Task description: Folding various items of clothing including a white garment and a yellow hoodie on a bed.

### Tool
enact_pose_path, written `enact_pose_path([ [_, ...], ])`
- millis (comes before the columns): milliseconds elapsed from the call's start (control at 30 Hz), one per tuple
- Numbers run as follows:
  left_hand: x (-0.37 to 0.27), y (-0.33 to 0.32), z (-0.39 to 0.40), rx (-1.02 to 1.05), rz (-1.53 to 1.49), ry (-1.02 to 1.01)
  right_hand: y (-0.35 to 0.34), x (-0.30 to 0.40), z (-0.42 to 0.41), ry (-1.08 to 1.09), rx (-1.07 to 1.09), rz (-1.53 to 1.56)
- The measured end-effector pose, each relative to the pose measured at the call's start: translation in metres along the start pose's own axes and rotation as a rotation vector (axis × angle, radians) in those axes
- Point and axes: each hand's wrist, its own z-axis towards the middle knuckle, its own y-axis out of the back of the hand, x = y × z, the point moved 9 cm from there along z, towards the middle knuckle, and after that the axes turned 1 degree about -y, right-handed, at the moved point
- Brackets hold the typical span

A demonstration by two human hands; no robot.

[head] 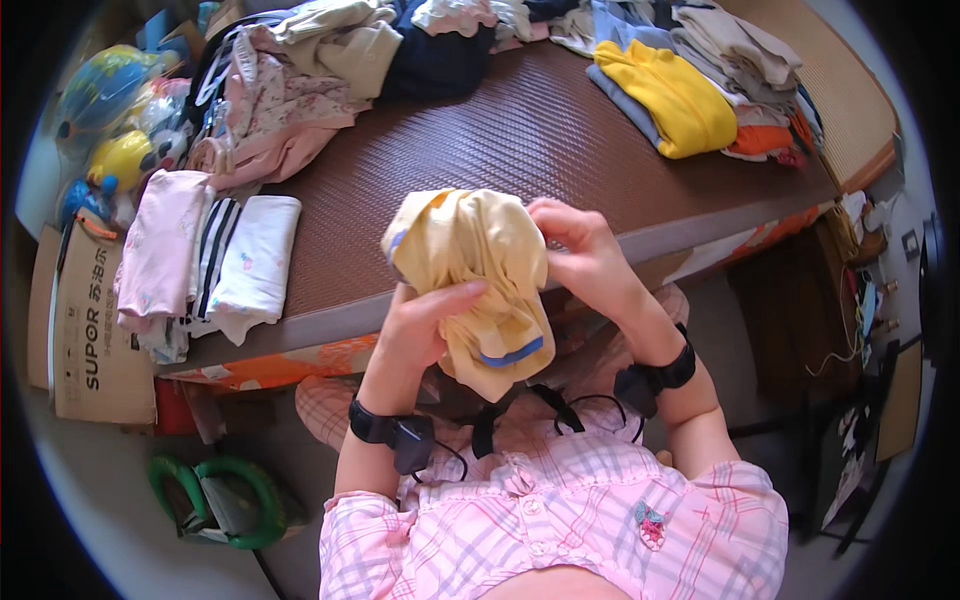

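Observation:
A bunched pale yellow garment (pixel 480 247) with blue trim hangs above the near edge of a brown woven mat (pixel 420 142). My left hand (pixel 420 322) grips it from below left, the thumb lying across its front folds. At its right side, the thumb and fingers of my right hand (pixel 585 251) pinch its edge; the fingertips are partly hidden by the cloth. Both wrists wear black straps with small boxes.
Folded clothes, with a white one (pixel 255 259) nearest, lie at the left. A floral garment (pixel 277 97) is heaped behind them. Toward the right rear sits a folded yellow garment (pixel 667 97) among other piles. A cardboard box (pixel 105 330) stands at the left edge.

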Motion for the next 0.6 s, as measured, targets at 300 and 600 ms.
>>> enact_pose_path([
  [300,-0.102,0.05,-0.022,-0.342,0.341,-0.332,0.192,-0.05,0.007,-0.096,-0.588,0.887],
  [600,-0.269,0.06,0.025,-0.294,0.903,-0.421,0.354,-0.05,-0.043,0.244,-0.863,1.148],
])
